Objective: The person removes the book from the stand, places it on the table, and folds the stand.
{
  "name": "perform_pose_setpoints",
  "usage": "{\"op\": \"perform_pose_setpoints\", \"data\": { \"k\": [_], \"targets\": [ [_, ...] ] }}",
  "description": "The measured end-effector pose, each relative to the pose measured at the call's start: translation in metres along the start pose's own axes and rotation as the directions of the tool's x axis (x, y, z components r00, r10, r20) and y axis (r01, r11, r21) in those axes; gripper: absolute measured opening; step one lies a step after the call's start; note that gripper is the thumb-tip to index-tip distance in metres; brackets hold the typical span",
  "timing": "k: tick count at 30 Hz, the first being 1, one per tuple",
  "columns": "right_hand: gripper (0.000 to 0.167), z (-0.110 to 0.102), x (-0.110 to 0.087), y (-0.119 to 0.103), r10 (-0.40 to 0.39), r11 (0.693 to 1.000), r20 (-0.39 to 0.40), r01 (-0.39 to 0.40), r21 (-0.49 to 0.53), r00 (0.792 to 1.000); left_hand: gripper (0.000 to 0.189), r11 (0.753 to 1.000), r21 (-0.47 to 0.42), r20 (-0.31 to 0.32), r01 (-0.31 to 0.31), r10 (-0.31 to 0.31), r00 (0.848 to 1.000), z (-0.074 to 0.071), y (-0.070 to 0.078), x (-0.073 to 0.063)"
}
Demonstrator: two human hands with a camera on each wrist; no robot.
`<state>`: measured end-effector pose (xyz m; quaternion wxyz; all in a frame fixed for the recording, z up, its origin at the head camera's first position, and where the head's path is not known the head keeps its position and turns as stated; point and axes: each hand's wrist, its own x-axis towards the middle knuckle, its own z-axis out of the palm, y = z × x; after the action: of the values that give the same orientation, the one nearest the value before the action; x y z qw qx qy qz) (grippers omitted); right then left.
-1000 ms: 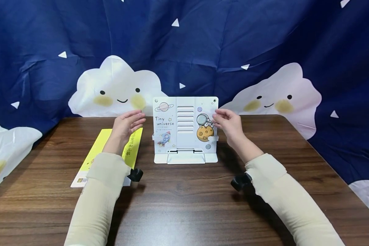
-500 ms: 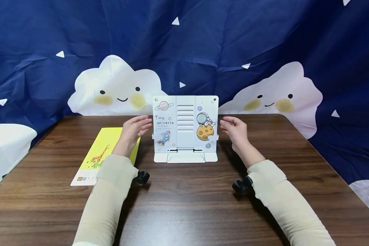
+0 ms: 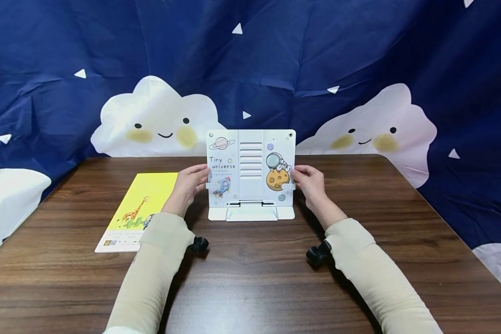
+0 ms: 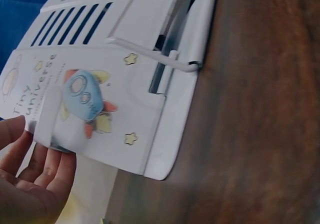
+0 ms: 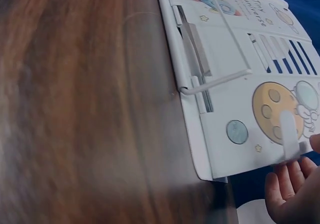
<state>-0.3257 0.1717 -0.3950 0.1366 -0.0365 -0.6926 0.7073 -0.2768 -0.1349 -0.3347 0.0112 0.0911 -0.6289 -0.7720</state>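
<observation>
Upright on the table stands a white book stand (image 3: 250, 188) printed with a rocket, a planet, an astronaut and the words "Tiny universe". My left hand (image 3: 189, 184) holds its left side edge, thumb at the front near the side clip (image 4: 48, 115) and fingers behind. On the opposite edge, my right hand (image 3: 311, 183) grips in the same way, close to the other clip (image 5: 288, 134). A wire page holder (image 3: 252, 212) sits at the stand's lower lip.
A yellow book (image 3: 129, 204) with a giraffe picture lies left of the stand, partly covered by my left arm. Below everything is the dark wooden table (image 3: 250, 278). A blue curtain (image 3: 271, 60) with smiling clouds hangs behind the table's far edge.
Both hands, earlier apart from the book stand's sides, have come inward and lower and now hold its edges. More of the yellow book shows. The stand stays in place.
</observation>
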Motion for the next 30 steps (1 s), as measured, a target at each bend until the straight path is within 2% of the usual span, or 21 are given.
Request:
{"op": "perform_pose_setpoints", "data": {
  "k": [5, 6, 9, 11, 13, 22, 27, 30],
  "targets": [
    [0.018, 0.012, -0.033, -0.041, 0.056, 0.997, -0.023, -0.057, -0.051, 0.998, 0.022, 1.0, 0.016, -0.026, -0.007, 0.007, 1.0, 0.001, -0.007, 0.003],
    [0.017, 0.015, -0.039, -0.049, 0.059, 0.996, -0.03, -0.061, -0.068, 0.998, 0.024, 0.999, 0.046, -0.052, 0.005, -0.002, 0.999, 0.005, -0.002, -0.004],
    [0.016, 0.019, -0.051, -0.065, 0.071, 0.989, -0.052, -0.077, -0.123, 0.996, 0.019, 1.0, 0.029, -0.046, 0.002, -0.001, 0.999, 0.001, -0.013, 0.007],
    [0.015, 0.02, -0.052, -0.067, 0.084, 0.987, -0.071, -0.093, -0.13, 0.994, 0.015, 1.0, 0.022, -0.042, 0.005, -0.004, 0.999, -0.002, -0.019, 0.013],
    [0.015, 0.02, -0.052, -0.068, 0.087, 0.986, -0.075, -0.096, -0.138, 0.993, 0.013, 1.0, 0.026, -0.054, 0.004, -0.002, 0.999, -0.001, -0.019, 0.014],
    [0.017, 0.02, -0.049, -0.066, 0.107, 0.979, -0.095, -0.122, -0.164, 0.99, 0.021, 0.995, 0.095, -0.121, 0.033, -0.022, 0.992, 0.009, -0.002, -0.01],
    [0.014, 0.017, -0.039, -0.058, 0.101, 0.98, -0.095, -0.115, -0.163, 0.99, 0.019, 0.996, 0.087, -0.13, 0.035, -0.023, 0.991, 0.009, -0.001, -0.011],
    [0.016, 0.019, -0.04, -0.062, 0.092, 0.977, -0.108, -0.111, -0.184, 0.99, 0.018, 0.994, 0.104, -0.123, 0.03, -0.017, 0.992, 0.008, -0.001, -0.011]
  ]
}}
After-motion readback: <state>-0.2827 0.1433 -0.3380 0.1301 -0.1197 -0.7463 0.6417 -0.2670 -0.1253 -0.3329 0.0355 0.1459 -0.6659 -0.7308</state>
